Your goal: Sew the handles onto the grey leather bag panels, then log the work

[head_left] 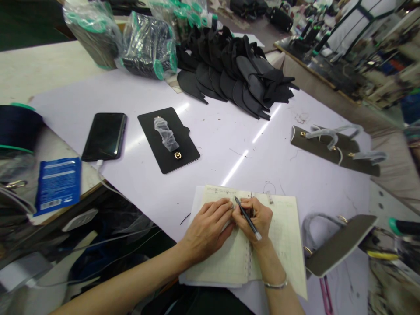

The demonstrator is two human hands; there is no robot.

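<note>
My right hand (254,218) grips a black pen (247,217), its tip on a page near the top of a ruled spiral notebook (278,236). The notebook lies open on a pale lilac work sheet (210,131), with handwriting along the top of the page. My left hand (208,229) rests flat on the notebook's left page, holding nothing, its fingertips almost touching my right hand. A metal bracelet (275,285) circles my right wrist.
A black phone (104,136) and a black panel with a gold clasp (169,140) lie left of the notebook. Black shaped pieces (229,72) are piled beyond it. Olive-grey bag panels with handles (331,148) lie right, another (341,245) by the notebook. Plastic-wrapped rolls (147,46) stand behind.
</note>
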